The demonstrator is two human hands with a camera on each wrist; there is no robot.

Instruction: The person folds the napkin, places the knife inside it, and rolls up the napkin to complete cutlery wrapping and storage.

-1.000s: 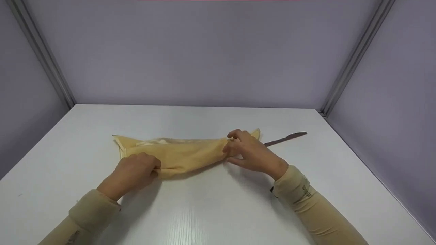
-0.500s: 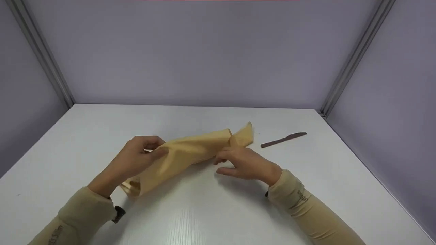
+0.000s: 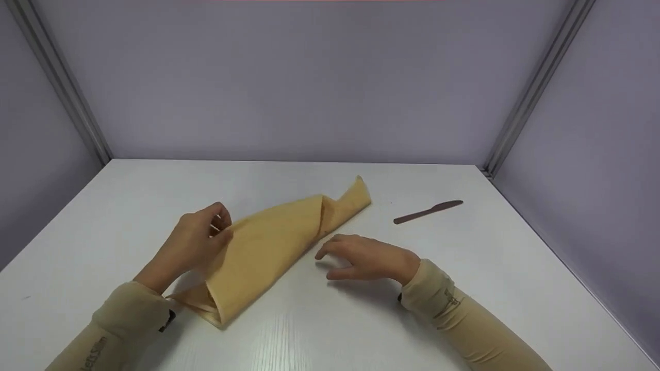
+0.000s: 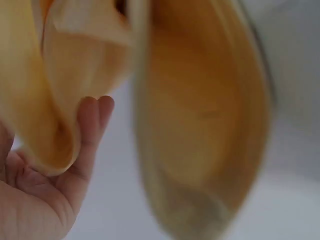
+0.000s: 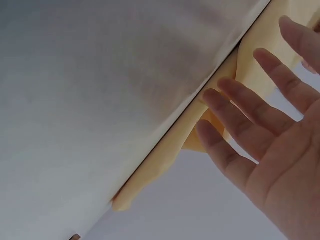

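On the white surface point(image 3: 330, 330) under my head camera, the yellow cloth point(image 3: 268, 247) lies folded into a long narrow shape, its long axis running on a diagonal from the near left, by my left sleeve, to the far right, where its pointed tip point(image 3: 359, 181) aims roughly at the knife point(image 3: 428, 211), which sits well apart. My left hand point(image 3: 198, 245) pinches the cloth's upper left edge and lifts it a little. My right hand point(image 3: 366, 257) hovers just beside the cloth's right flank, fingers spread and relaxed, holding nothing. I judge I am mid-fold, repositioning the cloth; the next move calls for my right hand to take the free far end so both ends are controlled.

At my left wrist, blurred folds of the cloth point(image 4: 200, 130) hang close to the lens, one fold draped over my fingers point(image 4: 92, 125); the thumb is hidden, so the pinch itself is not shown there.

At my right wrist, my fingers point(image 5: 260, 100) are splayed and apart from the cloth's edge point(image 5: 200, 125), which runs diagonally along the surface.
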